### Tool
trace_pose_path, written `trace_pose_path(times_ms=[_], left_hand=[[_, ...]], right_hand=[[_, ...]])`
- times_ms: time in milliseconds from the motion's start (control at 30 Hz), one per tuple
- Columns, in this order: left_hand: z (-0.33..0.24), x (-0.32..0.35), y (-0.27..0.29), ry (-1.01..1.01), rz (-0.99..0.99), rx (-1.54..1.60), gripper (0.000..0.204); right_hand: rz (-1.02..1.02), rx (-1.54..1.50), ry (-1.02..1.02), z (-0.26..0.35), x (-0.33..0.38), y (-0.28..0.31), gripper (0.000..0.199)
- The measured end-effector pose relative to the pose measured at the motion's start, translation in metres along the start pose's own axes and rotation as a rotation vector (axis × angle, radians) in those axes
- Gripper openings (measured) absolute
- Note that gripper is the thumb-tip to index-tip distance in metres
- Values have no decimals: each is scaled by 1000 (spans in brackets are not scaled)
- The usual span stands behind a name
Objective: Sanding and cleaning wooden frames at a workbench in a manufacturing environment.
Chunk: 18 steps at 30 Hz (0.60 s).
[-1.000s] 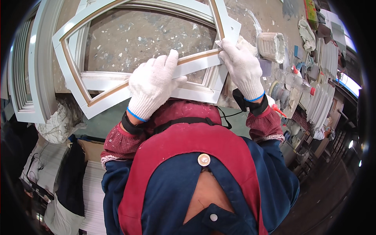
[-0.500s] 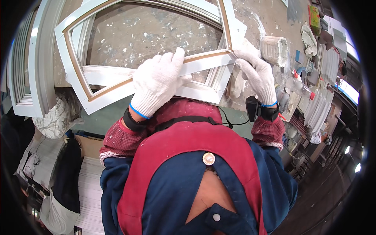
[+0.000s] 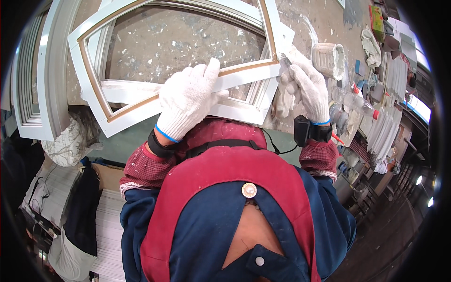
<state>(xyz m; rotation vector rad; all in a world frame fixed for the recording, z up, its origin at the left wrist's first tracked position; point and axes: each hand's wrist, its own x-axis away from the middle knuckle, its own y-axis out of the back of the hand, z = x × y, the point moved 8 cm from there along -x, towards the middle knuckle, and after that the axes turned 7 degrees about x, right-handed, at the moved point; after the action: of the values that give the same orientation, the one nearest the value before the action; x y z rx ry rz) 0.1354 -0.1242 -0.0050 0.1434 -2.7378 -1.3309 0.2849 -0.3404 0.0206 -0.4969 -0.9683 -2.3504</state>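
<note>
A white picture frame (image 3: 89,70) with a tan inner lip lies tilted on top of another white frame on a paint-spattered workbench (image 3: 178,42). My left hand (image 3: 188,98), in a white knit glove, presses flat on the tilted frame's near rail, fingers spread over it. At the frame's right near corner, my gloved right hand (image 3: 305,89) is curled around a small tool or cloth that I cannot make out, touching the corner. Both wrists carry dark bands.
More white frames (image 3: 33,84) stand stacked at the bench's left end. A white tub (image 3: 329,60) sits just right of my right hand, with plastic bottles (image 3: 352,101), rags and stacked white mouldings (image 3: 385,131) further right. A crumpled white bag (image 3: 70,141) hangs below the bench.
My right hand has left the frame's near rail, moved to the right corner and curled shut there. The left hand stays pressed on the rail. The view has shifted slightly.
</note>
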Motion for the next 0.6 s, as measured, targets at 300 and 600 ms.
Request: trace_pose_path(times_ms=[300,600], left_hand=[[-1,1,5,2,-29,52,67],[5,2,9,43,96,80,67]], right_hand=[[11,-50,-52,-3,-1,-8,34],[10,18,-44,-1,2,-9,30]])
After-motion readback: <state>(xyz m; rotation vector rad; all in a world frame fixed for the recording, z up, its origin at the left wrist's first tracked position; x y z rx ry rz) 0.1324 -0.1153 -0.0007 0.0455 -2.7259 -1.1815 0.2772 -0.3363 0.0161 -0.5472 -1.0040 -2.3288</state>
